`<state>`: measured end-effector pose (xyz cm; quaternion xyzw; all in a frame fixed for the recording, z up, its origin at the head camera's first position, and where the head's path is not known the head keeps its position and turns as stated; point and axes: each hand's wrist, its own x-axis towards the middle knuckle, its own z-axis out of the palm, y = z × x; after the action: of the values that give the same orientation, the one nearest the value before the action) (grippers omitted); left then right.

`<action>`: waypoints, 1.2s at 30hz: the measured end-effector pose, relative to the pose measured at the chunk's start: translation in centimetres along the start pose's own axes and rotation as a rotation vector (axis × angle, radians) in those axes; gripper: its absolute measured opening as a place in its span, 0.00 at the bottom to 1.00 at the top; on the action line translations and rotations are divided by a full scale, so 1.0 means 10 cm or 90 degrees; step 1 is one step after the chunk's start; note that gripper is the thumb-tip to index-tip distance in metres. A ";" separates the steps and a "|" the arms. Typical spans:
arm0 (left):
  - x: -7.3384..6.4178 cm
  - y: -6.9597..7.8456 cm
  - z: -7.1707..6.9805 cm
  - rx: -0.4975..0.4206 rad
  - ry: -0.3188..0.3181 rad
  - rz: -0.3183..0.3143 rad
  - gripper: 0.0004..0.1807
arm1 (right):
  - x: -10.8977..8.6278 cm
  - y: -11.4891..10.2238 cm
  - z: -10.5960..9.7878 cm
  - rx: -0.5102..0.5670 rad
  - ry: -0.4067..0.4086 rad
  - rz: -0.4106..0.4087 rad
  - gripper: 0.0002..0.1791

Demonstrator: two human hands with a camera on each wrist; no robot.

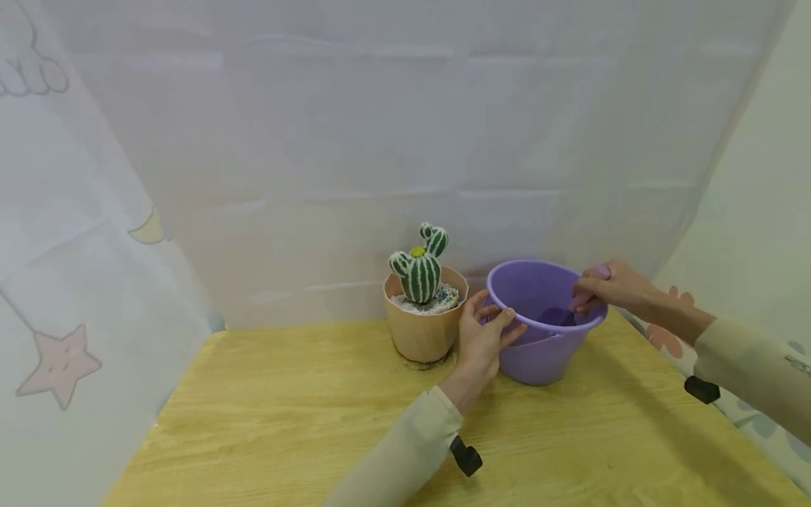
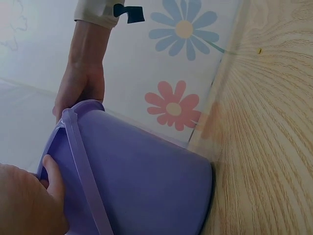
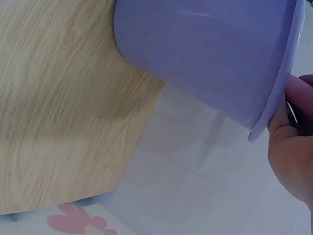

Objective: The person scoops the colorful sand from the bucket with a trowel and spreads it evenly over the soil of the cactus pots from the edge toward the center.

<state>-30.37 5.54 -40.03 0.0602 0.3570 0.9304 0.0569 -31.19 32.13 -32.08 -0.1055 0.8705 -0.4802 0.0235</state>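
A purple bucket (image 1: 538, 352) stands on the wooden table, its strap-like handle (image 2: 85, 171) hanging down the side. My left hand (image 1: 479, 338) grips the near left part of its rim, also seen as a hand (image 2: 29, 200) at the bucket's edge in the left wrist view. At the right side of the rim, my right hand (image 1: 611, 285) holds a tool by its pink handle (image 1: 581, 299), which points down into the bucket. The tool's lower end is hidden inside. In the right wrist view, the pink handle (image 3: 299, 94) shows between the fingers, just past the rim.
Left of the bucket, close to my left hand, stands a peach-coloured pot (image 1: 421, 334) with a green-and-white cactus (image 1: 421, 278) in pale gravel. Dark crumbs lie round the pot's base. The wooden table (image 1: 304, 394) meets a cloth-covered wall (image 1: 317, 176) behind and ends at the right.
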 end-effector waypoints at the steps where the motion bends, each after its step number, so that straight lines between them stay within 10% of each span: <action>1: 0.00 0.01 0.00 0.001 0.000 -0.001 0.33 | 0.01 0.00 -0.01 0.006 -0.002 -0.005 0.18; 36: 0.07 0.04 -0.08 -0.003 -0.012 -0.046 0.35 | 0.10 0.22 -0.08 0.267 -0.080 0.010 0.20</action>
<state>-31.25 4.87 -40.29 0.0561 0.3560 0.9280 0.0943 -32.61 33.69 -33.42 -0.1214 0.7491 -0.6430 0.1032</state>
